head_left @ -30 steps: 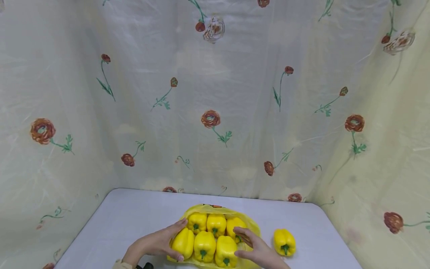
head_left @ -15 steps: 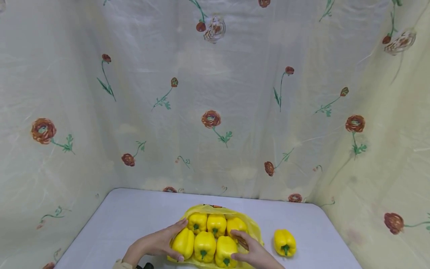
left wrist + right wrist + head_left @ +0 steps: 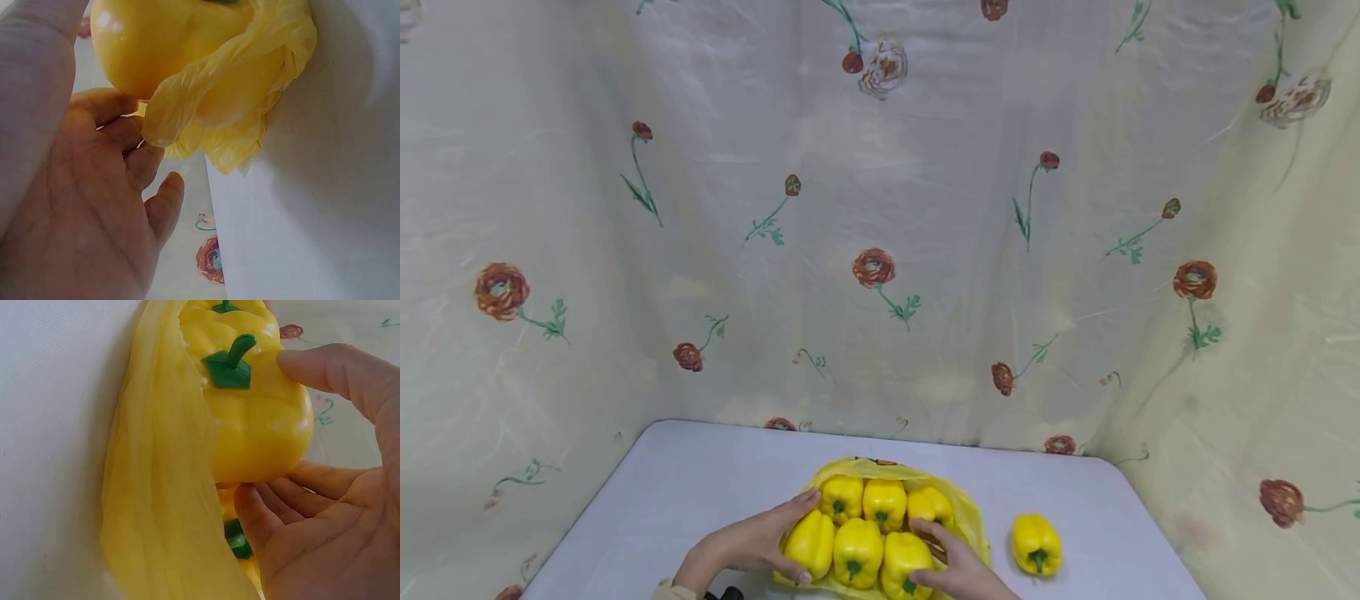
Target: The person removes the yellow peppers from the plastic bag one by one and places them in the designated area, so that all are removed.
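Note:
Several yellow bell peppers with green stems lie in two rows in a yellow plastic bag (image 3: 973, 525), its mouth spread open. My left hand (image 3: 752, 537) spans the front-left bell pepper (image 3: 811, 546), thumb on the near side and fingers on the far side. In the left wrist view, its fingers meet the bell pepper (image 3: 137, 50) by the crumpled bag edge (image 3: 256, 56). My right hand (image 3: 962, 567) grips the front-right bell pepper (image 3: 904, 560). In the right wrist view, the thumb presses that pepper's top (image 3: 265, 431) and the fingers reach beneath its side.
One loose yellow bell pepper (image 3: 1036, 542) sits on the white table (image 3: 715, 467) to the right of the bag. A small black object (image 3: 732, 593) shows at the near edge by my left wrist. Floral curtains (image 3: 880, 350) surround the table.
My right hand has moved left, from the bag's right side onto the front-right bell pepper. The left hand stays in place.

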A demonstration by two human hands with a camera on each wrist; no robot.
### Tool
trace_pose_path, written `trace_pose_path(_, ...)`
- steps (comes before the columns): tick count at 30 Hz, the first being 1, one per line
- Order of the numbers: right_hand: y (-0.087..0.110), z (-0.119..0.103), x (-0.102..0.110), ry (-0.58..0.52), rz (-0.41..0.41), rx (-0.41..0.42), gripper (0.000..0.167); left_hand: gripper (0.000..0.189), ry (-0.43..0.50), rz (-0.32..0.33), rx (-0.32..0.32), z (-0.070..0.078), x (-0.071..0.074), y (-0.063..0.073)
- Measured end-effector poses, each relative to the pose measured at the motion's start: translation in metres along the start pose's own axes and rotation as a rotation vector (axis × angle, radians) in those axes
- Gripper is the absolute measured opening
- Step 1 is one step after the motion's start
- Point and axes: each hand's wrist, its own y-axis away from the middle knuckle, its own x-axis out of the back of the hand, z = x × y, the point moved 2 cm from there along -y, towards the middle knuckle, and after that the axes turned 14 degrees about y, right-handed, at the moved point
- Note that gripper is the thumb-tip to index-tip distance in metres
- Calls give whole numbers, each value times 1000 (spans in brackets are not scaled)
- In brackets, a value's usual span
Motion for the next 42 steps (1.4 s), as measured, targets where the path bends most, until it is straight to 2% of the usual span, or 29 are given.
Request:
trace_pose_path(5,0,0,-2,27,2,-19,78,110,-1,1,2,1,0,1)
trace_pose_path(9,-5,8,-2,96,-24,-38,80,110,-5,6,1,1,-1,1)
trace_pose_path(13,-17,32,-2,116,-57,-68,87,110,-3,8,9,1,-1,1)
trace_pose_path(18,-38,72,-7,6,-56,-120,95,111,-8,10,8,0,-1,0)
trace_pose_path(23,-46,87,-10,2,-55,-130,101,111,-9,10,1,0,-1,0)
trace_pose_path(29,-40,77,-12,-13,-50,-118,100,109,11,-2,5,0,-1,0)
trace_pose_path(36,-14,26,-12,9,-25,-132,84,109,0,-2,4,-2,-2,0)
trace_pose_path(42,-10,20,-13,22,9,-101,77,110,-15,6,3,-2,-1,0)
